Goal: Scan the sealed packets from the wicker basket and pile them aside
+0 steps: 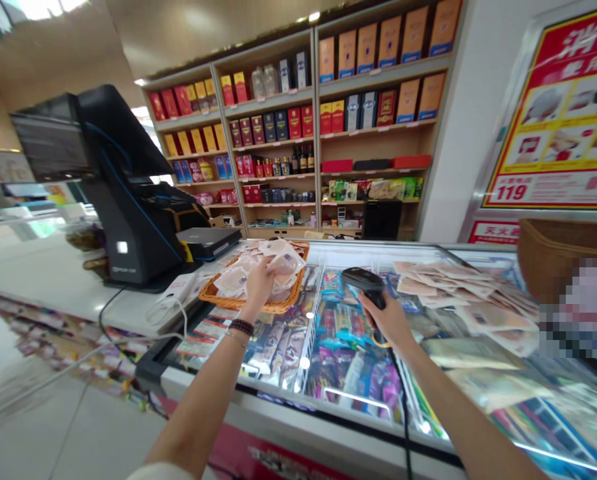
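A wide shelf unit (378,140) stacked with boxes is seen behind the freezer (273,417), whose interior, filled with wrapped goods (348,325), is shown through its glass top. At the left, a cash register (133,227) is set on a counter (53,273), with a flat black box (208,241) beside it. A brown bin (543,250) is placed by the freezer's far right part.

The orange-brown wicker basket (277,307) is located at the freezer's far left corner and is filled with flat clear packets (233,279). A loose pile of pale packets (448,283) is spread over the right part of the top, toward the far edge.

A black scanner (363,280) is held up over the middle of the freezer by the right hand (386,317), its fingers wrapped around the handle. A packet (287,261) is pinched at the basket between the nearly closed fingers of the left hand (260,283).
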Demonstrator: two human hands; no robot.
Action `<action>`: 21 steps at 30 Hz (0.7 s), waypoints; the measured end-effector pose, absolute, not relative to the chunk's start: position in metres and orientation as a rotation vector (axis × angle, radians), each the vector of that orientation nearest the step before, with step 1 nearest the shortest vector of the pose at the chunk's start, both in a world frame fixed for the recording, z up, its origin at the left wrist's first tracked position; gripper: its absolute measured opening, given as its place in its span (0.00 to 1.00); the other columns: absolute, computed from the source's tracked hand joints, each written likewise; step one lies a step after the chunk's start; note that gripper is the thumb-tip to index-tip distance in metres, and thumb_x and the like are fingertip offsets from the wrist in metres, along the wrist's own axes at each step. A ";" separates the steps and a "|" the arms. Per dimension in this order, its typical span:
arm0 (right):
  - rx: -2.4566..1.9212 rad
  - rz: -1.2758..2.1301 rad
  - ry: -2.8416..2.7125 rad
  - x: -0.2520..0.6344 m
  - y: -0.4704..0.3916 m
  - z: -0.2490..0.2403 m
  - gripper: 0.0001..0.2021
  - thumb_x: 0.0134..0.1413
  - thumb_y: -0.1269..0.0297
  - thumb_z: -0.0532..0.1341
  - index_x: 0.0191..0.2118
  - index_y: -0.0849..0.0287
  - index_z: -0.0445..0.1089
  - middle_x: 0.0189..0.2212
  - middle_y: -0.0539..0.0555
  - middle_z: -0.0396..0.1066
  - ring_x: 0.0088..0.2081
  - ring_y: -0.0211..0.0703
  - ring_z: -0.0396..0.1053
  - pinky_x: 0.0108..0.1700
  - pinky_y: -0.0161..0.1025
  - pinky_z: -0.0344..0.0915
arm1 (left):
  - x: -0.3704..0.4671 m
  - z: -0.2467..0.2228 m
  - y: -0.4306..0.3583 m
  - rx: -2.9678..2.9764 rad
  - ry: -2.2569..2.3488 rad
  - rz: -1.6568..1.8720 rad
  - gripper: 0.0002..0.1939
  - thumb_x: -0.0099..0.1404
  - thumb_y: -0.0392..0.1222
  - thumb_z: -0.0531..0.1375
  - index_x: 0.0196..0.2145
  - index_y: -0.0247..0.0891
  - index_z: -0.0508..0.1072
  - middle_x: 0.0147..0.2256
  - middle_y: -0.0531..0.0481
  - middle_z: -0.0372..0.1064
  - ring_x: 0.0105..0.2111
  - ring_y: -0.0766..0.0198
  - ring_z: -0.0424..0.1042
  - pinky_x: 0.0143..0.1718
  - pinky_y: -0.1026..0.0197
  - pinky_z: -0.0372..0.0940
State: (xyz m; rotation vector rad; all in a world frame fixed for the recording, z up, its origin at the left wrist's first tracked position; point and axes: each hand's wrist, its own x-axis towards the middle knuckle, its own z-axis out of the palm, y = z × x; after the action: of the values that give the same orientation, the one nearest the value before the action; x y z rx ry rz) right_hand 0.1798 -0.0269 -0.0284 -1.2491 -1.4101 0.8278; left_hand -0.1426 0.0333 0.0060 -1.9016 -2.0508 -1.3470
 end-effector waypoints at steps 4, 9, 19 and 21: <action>-1.226 0.848 -1.368 0.184 -0.024 -0.032 0.23 0.49 0.35 0.64 0.27 0.51 0.63 0.15 0.48 0.66 0.15 0.42 0.63 0.19 0.40 0.60 | -0.118 0.014 0.034 -1.875 -2.054 -1.507 0.14 0.67 0.39 0.60 0.50 0.38 0.78 0.41 0.43 0.81 0.44 0.50 0.79 0.46 0.56 0.68; -1.191 0.864 -1.314 0.194 -0.020 -0.035 0.25 0.50 0.34 0.65 0.25 0.51 0.63 0.13 0.48 0.65 0.15 0.41 0.62 0.20 0.40 0.61 | -0.058 0.003 0.043 -2.032 -1.821 -2.000 0.11 0.66 0.39 0.61 0.46 0.38 0.77 0.39 0.45 0.79 0.39 0.55 0.78 0.41 0.59 0.72; -1.144 0.905 -1.271 0.193 -0.030 -0.019 0.27 0.46 0.33 0.66 0.21 0.51 0.62 0.11 0.47 0.61 0.13 0.39 0.58 0.18 0.39 0.58 | 0.017 -0.089 0.075 -1.961 -1.998 -2.764 0.13 0.60 0.40 0.68 0.42 0.37 0.72 0.36 0.47 0.76 0.30 0.61 0.78 0.33 0.56 0.78; -1.169 0.934 -1.296 0.192 -0.030 -0.020 0.26 0.47 0.35 0.67 0.20 0.51 0.62 0.10 0.48 0.61 0.13 0.39 0.58 0.18 0.39 0.59 | 0.015 -0.095 0.076 -1.936 -2.004 -2.771 0.13 0.61 0.39 0.68 0.42 0.37 0.71 0.37 0.46 0.75 0.31 0.61 0.79 0.34 0.55 0.79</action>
State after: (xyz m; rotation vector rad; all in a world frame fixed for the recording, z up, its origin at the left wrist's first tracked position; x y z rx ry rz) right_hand 0.1920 -0.0296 -0.0197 -1.1689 -1.2955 0.9343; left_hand 0.0147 0.0763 -0.0954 -1.9362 -2.0043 -2.7713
